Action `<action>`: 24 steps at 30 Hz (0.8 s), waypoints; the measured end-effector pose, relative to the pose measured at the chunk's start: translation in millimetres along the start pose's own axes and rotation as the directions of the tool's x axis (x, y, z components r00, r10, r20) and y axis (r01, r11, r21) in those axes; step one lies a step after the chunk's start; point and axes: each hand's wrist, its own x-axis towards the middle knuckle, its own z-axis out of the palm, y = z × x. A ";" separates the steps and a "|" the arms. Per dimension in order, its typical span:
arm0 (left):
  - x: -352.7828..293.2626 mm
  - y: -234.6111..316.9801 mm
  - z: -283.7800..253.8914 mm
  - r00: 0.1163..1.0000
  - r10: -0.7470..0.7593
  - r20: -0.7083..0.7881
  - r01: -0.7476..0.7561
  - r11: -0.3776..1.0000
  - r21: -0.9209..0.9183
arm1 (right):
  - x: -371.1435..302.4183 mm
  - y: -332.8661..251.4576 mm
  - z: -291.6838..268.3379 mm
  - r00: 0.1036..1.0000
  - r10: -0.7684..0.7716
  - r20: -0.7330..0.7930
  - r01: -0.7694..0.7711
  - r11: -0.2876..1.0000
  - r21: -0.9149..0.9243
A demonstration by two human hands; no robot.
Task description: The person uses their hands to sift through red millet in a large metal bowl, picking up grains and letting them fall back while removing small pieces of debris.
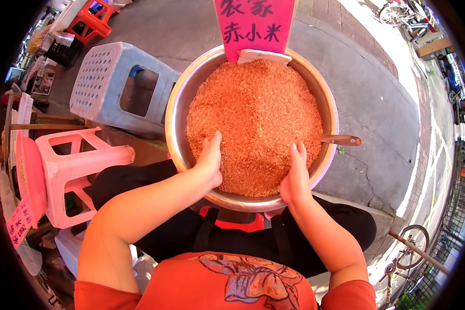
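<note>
A wide metal basin [174, 129] in front of my lap is heaped with reddish-brown grain [256, 119]. My left hand [210, 159] rests at the near left part of the heap, thumb up and fingers stretched out, touching the grain. Opposite it, my right hand [296, 173] lies against the near right side of the heap, also with straight fingers. Neither palm shows anything gripped; the lower fingers are partly hidden. A wooden handle [342, 140] sticks out over the basin's right rim. At the far rim stands a pink sign [256, 26] with dark handwriting, beside a whitish flat piece [263, 56].
To the left are a blue-grey plastic stool [101, 88] lying on its side and a pink stool [67, 165]. A red stool [94, 23] stands at the far left. Grey pavement [367, 113] lies on the right, with a bicycle [411, 248] at the lower right.
</note>
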 end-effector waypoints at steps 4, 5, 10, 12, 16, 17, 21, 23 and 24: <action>-17.0 -4.1 22.9 0.995 -0.036 0.088 0.049 0.987 -0.150 | 8.0 -8.0 17.6 0.995 0.092 0.030 -0.097 0.947 0.306; -20.4 -5.9 27.9 0.991 0.012 0.136 0.008 0.989 -0.147 | 4.9 -15.6 21.5 0.974 0.178 0.143 -0.222 0.884 0.411; -64.4 20.9 49.2 0.900 0.207 0.383 -0.166 0.977 -0.137 | -13.8 -51.5 39.3 0.983 0.050 0.178 -0.104 0.946 0.306; -70.8 38.5 56.4 0.904 0.209 0.372 -0.201 0.978 -0.061 | -6.1 -63.9 32.5 0.932 -0.116 0.344 0.057 0.983 0.177; -26.6 67.0 40.9 0.866 0.424 0.266 -0.490 0.823 0.286 | 7.9 -99.8 32.6 0.910 -0.244 0.334 0.301 0.945 -0.131; -11.8 71.9 40.9 0.835 0.514 0.194 -0.549 0.759 0.350 | 17.8 -104.1 30.6 0.912 -0.242 0.331 0.299 0.945 -0.132; 56.9 85.7 23.1 0.677 0.736 0.020 -0.486 0.426 0.763 | 76.9 -103.8 3.5 0.878 -0.434 0.204 0.462 0.653 -0.600; 76.4 90.5 10.1 0.683 0.730 0.007 -0.474 0.435 0.766 | 93.9 -97.1 1.9 0.881 -0.450 0.147 0.416 0.588 -0.694; 74.6 91.3 14.4 0.706 0.708 0.006 -0.434 0.425 0.794 | 96.3 -96.2 3.0 0.887 -0.441 0.135 0.393 0.570 -0.721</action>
